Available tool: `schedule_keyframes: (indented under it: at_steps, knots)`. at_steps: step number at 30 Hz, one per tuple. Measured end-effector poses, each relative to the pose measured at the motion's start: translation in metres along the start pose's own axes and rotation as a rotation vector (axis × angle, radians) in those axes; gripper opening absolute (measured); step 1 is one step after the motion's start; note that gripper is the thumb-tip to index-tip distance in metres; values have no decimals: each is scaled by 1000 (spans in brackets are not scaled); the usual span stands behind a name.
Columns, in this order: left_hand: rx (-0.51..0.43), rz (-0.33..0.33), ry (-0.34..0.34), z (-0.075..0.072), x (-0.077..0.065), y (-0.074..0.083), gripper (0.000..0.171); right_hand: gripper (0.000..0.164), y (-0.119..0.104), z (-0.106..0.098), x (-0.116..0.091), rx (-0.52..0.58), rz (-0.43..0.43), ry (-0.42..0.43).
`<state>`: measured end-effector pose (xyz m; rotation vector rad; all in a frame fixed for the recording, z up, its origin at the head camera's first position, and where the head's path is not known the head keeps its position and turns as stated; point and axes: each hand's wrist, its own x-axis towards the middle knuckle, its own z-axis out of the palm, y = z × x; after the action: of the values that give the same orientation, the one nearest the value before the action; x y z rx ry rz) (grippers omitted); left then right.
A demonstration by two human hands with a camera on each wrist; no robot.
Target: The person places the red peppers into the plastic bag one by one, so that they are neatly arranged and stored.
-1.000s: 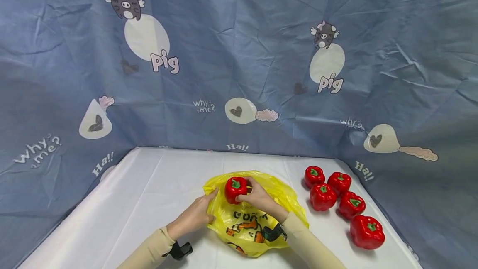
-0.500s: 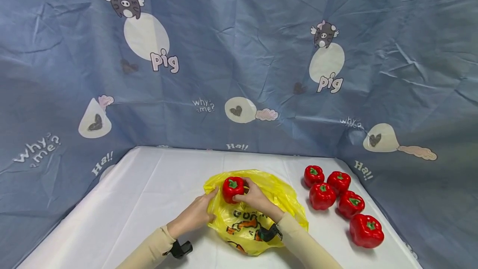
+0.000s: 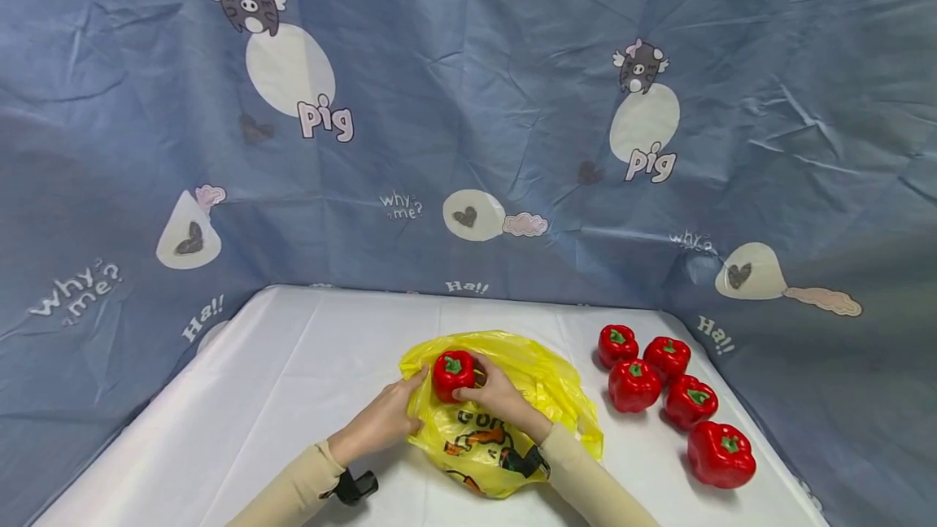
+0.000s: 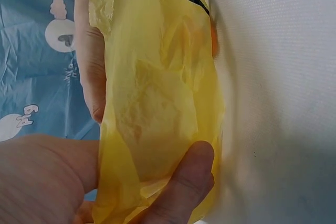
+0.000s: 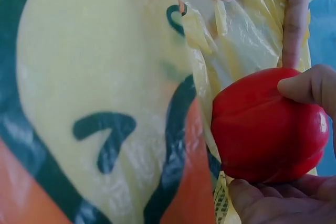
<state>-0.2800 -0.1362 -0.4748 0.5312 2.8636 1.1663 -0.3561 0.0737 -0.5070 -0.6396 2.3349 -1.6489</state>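
Note:
A red bell pepper (image 3: pixel 452 376) with a green stem sits in the grasp of my right hand (image 3: pixel 501 395), thumb on one side and fingers on the other. In the right wrist view the pepper (image 5: pixel 268 127) is at the mouth of a yellow plastic bag (image 5: pixel 247 40), its lower end behind the bag's edge. My left hand (image 3: pixel 382 423) grips the left edge of the bag (image 3: pixel 476 470). The left wrist view has the bag's film (image 4: pixel 157 93) between the thumb and fingers of that hand (image 4: pixel 178 192).
Several more red bell peppers, among them a large one (image 3: pixel 721 454) nearest the front, stand on the right side of the white table (image 3: pixel 293 381). A blue printed curtain (image 3: pixel 410 104) hangs behind the table and along its sides.
My right hand has shifted a little to the left with the bell pepper, closer to the bag's left edge. The left hand stays in place on the bag.

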Motion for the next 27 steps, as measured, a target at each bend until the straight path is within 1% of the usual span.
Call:
schedule_keyframes:
  at_steps: [9,13,20,27]
  knots:
    - [-3,2,-2,1,1,1,84,70,0,-2,1,-46,14,-12]
    - [-7,6,-6,0,1,1,84,71,-2,-3,1,-52,44,-18]
    - [3,13,31,-3,0,5,83,72,-9,-6,0,-109,42,-32]
    - [-26,0,4,-2,-2,5,83,73,-9,-6,-1,-143,37,-27]
